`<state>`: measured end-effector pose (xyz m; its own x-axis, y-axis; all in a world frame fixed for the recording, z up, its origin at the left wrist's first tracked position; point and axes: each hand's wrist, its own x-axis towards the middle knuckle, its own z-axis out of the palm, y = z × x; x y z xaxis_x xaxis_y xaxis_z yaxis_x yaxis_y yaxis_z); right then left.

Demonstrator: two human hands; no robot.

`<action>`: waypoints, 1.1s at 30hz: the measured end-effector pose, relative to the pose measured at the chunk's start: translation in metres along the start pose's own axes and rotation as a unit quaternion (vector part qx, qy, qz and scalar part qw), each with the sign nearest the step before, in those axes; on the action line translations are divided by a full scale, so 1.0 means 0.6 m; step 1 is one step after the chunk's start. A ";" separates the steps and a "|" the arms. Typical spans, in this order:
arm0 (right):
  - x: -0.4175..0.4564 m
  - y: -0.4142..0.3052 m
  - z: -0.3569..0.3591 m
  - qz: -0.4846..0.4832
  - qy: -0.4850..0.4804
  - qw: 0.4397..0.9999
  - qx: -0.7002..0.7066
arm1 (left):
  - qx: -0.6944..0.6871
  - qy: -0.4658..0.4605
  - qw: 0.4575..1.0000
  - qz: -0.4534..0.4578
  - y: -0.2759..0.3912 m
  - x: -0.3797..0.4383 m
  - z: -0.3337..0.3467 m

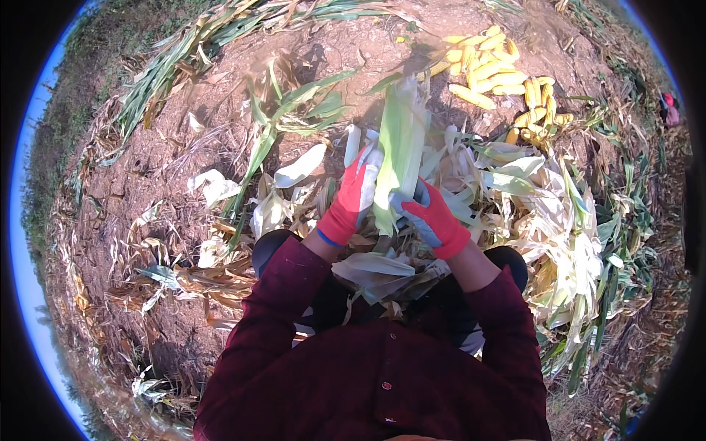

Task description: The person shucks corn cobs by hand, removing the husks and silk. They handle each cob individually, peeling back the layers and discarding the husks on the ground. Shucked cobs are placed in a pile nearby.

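A corn ear in its pale green husk (401, 138) stands up between my two hands, its frayed tip pointing away from me. My left hand (354, 190), in a red and grey work glove, holds the ear's left side; its fingers are partly hidden. Around the lower end closes my right hand (433, 216), gloved alike, with its thumb over the husk. Any kernels inside the husk are hidden. Loose pale husks (375, 270) lie between my knees, below the hands.
Husked yellow corn ears (488, 71) are piled on the bare soil (353, 55) ahead to the right. A heap of stripped husks (562, 237) spreads at my right. Cut green stalks (160, 77) lie far left, and a leafy stalk (265, 138) lies nearer. A pink object (671, 113) shows at the right rim.
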<state>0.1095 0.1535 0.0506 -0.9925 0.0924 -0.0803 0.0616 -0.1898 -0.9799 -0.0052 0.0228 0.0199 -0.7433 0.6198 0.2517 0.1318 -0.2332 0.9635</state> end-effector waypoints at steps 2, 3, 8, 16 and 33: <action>0.006 0.032 -0.014 -0.055 0.014 0.996 -0.075 | -0.058 0.008 0.997 -0.039 0.022 0.009 0.023; 0.001 0.027 -0.009 -0.059 0.038 0.985 -0.157 | -0.078 0.019 0.996 -0.040 0.029 0.009 0.024; -0.018 0.023 0.023 -0.069 0.098 0.925 -0.360 | -0.039 0.120 0.992 -0.029 0.018 0.032 0.014; -0.012 0.041 0.026 -0.058 0.078 0.944 -0.317 | 0.183 0.179 0.962 0.098 0.012 0.029 0.007; 0.001 0.092 0.021 -0.021 -0.024 0.993 -0.115 | -0.140 0.144 0.975 -0.097 0.009 0.013 -0.020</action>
<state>0.1109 0.1309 -0.0014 -0.9982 0.0477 -0.0359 0.0379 0.0416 -0.9984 -0.0182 0.0177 0.0261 -0.8951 0.4457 -0.0087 -0.1849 -0.3533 0.9171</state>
